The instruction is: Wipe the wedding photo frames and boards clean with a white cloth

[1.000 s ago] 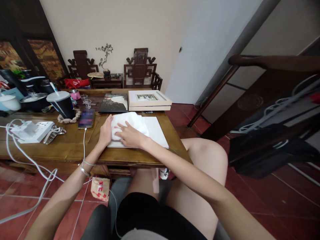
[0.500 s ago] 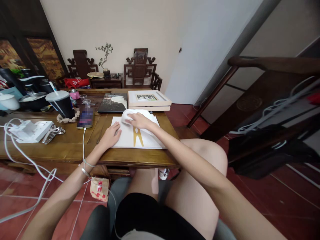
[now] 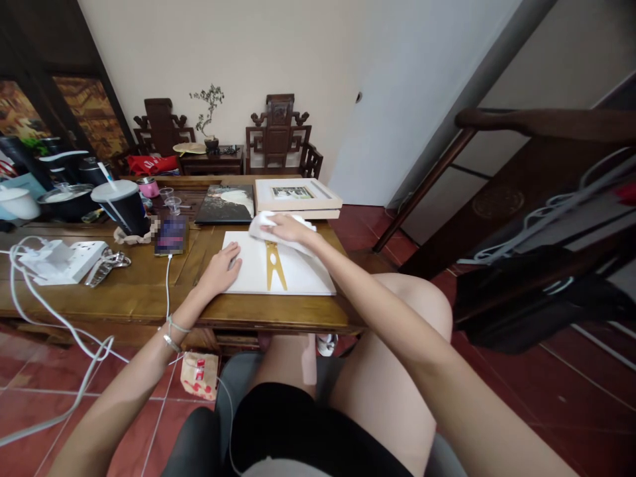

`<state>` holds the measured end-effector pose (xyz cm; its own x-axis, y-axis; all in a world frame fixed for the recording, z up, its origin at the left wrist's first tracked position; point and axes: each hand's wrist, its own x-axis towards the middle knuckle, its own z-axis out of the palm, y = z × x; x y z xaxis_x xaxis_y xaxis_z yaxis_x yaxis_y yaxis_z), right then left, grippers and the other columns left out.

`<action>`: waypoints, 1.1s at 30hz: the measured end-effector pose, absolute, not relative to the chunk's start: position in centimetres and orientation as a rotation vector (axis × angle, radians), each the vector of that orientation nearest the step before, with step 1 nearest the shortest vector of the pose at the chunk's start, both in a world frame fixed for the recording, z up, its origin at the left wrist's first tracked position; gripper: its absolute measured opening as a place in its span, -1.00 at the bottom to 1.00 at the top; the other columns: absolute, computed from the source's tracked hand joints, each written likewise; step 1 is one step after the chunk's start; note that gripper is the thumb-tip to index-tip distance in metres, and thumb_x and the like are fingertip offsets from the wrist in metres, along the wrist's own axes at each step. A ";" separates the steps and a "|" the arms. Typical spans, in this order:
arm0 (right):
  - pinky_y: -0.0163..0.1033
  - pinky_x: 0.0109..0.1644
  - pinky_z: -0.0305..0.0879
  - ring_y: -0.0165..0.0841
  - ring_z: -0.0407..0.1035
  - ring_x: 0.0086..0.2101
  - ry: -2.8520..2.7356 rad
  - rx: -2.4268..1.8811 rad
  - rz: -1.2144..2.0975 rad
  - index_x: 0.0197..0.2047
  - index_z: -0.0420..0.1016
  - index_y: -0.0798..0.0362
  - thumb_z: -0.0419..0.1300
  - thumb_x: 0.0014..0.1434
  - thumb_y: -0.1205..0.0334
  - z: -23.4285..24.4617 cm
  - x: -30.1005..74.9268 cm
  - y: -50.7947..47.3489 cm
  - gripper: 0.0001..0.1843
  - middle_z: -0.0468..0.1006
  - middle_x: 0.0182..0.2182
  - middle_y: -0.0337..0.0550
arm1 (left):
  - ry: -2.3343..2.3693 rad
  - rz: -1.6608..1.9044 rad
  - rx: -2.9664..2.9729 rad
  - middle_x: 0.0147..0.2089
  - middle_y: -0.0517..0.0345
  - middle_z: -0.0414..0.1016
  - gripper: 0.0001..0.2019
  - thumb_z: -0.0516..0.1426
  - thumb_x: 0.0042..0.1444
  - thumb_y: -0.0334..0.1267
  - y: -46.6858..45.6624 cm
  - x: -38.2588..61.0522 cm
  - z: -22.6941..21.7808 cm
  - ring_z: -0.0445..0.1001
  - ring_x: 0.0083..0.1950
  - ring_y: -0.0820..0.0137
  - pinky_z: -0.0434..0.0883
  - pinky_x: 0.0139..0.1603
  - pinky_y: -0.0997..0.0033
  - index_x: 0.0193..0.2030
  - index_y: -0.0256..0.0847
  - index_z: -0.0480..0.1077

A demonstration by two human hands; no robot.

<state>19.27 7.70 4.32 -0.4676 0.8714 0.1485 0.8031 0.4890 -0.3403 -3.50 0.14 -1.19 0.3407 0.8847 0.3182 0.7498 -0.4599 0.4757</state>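
A white flat board (image 3: 248, 271) with a gold A-shaped figure (image 3: 273, 265) lies on the wooden table (image 3: 139, 291) in front of me. My right hand (image 3: 291, 228) presses a crumpled white cloth (image 3: 261, 225) onto the board's far edge, fingers curled over it. Spread flat, my left hand (image 3: 222, 265) rests on the board's left edge and holds nothing.
Behind the board lie a dark picture (image 3: 226, 203) and stacked light wooden frames (image 3: 295, 197). To the left are a phone on a cable (image 3: 170, 236), a black cup with straw (image 3: 122, 205), a power strip (image 3: 64, 258) and keys (image 3: 106, 265). A dark railing (image 3: 521, 122) stands at right.
My right hand slid the cloth from the near left of the board up to its far edge, uncovering the gold figure. My left hand moved from the cloth onto the board's left edge.
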 end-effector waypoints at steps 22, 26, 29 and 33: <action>0.22 0.27 0.05 -0.10 -0.01 0.33 -2.774 -1.343 0.079 -0.08 0.46 0.11 -0.02 0.01 0.56 4.6 25.0 -3.7 -0.56 0.30 0.25 0.15 | 1.473 0.827 2.364 0.31 -0.11 0.31 -0.60 -0.03 0.19 -0.25 0.4 -3.4 -1.5 0.19 0.39 0.15 0.11 0.40 0.06 0.10 -0.28 0.42; 0.11 0.19 0.14 -0.04 0.21 0.21 -2.732 -1.449 0.065 -0.05 0.47 0.18 -0.03 0.07 0.52 4.4 24.2 1.5 -0.59 0.42 0.14 0.21 | 1.475 0.826 2.355 0.31 -0.13 0.30 -0.57 -0.02 0.18 -0.23 0.4 -3.6 -1.4 0.19 0.38 0.14 0.11 0.40 0.07 0.13 -0.33 0.41; 0.08 0.15 0.16 -0.02 0.29 0.14 -2.680 -1.437 0.032 -0.04 0.47 0.19 -0.02 0.07 0.50 3.6 24.2 2.9 -0.59 0.44 0.11 0.21 | 1.474 0.825 2.359 0.30 -0.13 0.32 -0.57 -0.03 0.18 -0.23 0.4 -3.6 -1.3 0.21 0.38 0.13 0.12 0.40 0.07 0.12 -0.34 0.41; 0.07 0.17 0.13 -0.04 0.17 0.23 -2.729 -1.246 0.061 -0.08 0.48 0.16 0.01 0.02 0.51 2.3 25.3 0.5 -0.60 0.50 0.04 0.15 | 1.477 0.812 2.381 0.30 -0.14 0.32 -0.57 -0.04 0.19 -0.22 0.4 -3.5 -1.2 0.21 0.38 0.15 0.11 0.40 0.10 0.11 -0.35 0.42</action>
